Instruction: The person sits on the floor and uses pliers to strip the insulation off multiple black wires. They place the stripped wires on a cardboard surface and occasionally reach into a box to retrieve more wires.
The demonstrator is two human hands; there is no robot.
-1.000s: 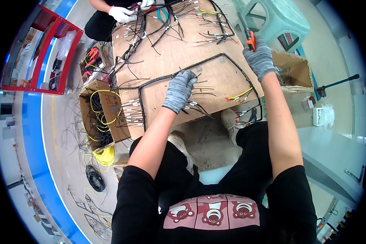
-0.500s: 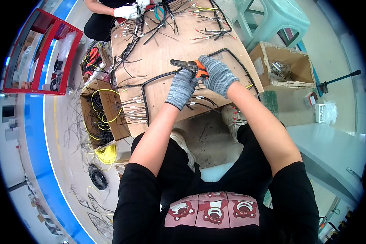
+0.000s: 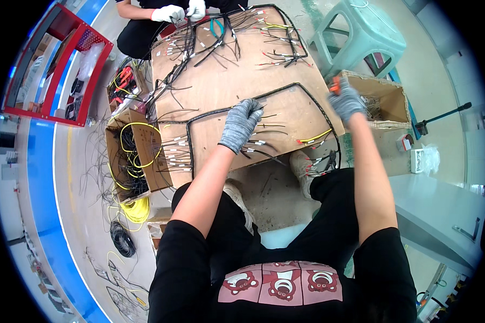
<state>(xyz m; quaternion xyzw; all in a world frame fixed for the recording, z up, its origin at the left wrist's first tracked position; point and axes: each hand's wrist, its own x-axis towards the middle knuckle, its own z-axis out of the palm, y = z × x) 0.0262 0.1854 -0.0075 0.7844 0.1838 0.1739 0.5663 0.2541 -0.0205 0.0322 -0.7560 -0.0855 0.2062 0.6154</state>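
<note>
- Red metal rack (image 3: 59,75) with a perforated panel, upper left.
- Open brown cardboard box (image 3: 155,156) of black and yellow cables, left of centre.
- Coil of yellow cable (image 3: 136,210) just below that box; round black coil (image 3: 123,240) lower still.
- Pale green plastic stool (image 3: 369,33), upper right.
- Small white box (image 3: 416,161) beside a crumpled clear plastic bag (image 3: 430,160), right.
- Flat grey surface (image 3: 439,207) with a handle, lower right.
</note>
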